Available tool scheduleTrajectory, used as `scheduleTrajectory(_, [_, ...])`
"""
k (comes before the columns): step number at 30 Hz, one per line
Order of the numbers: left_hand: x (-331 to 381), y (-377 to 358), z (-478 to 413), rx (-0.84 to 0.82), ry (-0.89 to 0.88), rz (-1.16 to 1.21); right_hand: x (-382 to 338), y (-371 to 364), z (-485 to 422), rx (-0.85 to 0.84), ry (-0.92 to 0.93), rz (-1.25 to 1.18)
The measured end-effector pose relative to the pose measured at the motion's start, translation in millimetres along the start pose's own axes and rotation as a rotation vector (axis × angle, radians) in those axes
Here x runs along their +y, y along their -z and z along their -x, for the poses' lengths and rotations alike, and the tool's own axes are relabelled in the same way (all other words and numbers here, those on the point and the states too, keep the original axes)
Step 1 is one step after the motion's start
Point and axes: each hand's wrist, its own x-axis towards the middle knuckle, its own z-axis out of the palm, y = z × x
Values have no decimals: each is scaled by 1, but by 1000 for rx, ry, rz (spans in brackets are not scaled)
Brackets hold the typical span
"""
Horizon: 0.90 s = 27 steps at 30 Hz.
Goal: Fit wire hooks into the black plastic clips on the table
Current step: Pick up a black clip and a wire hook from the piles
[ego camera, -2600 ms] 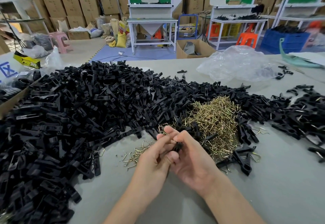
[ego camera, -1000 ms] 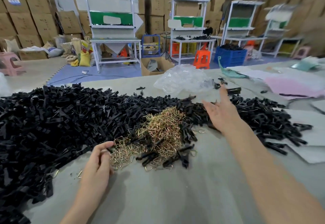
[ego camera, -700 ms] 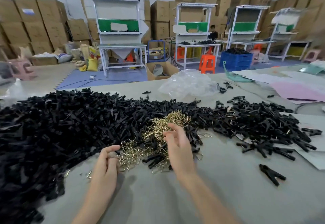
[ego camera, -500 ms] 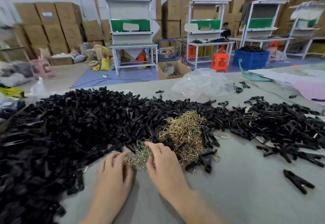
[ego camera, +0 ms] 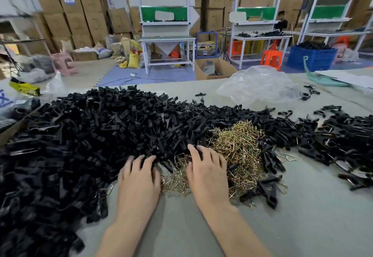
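A big heap of black plastic clips (ego camera: 96, 135) covers the left and middle of the grey table (ego camera: 302, 226). A mound of brass-coloured wire hooks (ego camera: 240, 147) lies in front of it, with a thin scatter of hooks (ego camera: 175, 180) nearer me. My left hand (ego camera: 139, 178) lies palm down, fingertips at the edge of the black heap. My right hand (ego camera: 207, 172) lies palm down on the hooks, fingers spread, tips touching clips and hooks. What is under either palm is hidden. A second spread of clips (ego camera: 339, 135) lies at the right.
A crumpled clear plastic bag (ego camera: 258, 85) sits at the table's far side. Loose clips (ego camera: 262, 190) lie right of the hooks. White sheets (ego camera: 351, 78) lie far right. Behind the table are workbenches (ego camera: 167, 40), cardboard boxes, a blue crate (ego camera: 310, 57) and a person (ego camera: 281, 22).
My right hand came back from the right-hand clip spread to the hooks. Both hands have slid forward and now lie flat at the heap's edge. The view has turned back to the left.
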Motion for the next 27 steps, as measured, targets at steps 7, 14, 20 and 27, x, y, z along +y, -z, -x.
scheduleTrajectory(7, [1,1,2,41,6,23,6,-2,1,116,-43,11])
scheduleTrajectory(14, [-2,9,1,98,108,455,-11,-1,-5,212,75,-70])
scheduleTrajectory(20, [-9,15,2,136,258,756,-47,-5,-43,-41,142,39])
scheduleTrajectory(27, [-7,18,3,119,220,746,-49,-11,-50,-105,238,90])
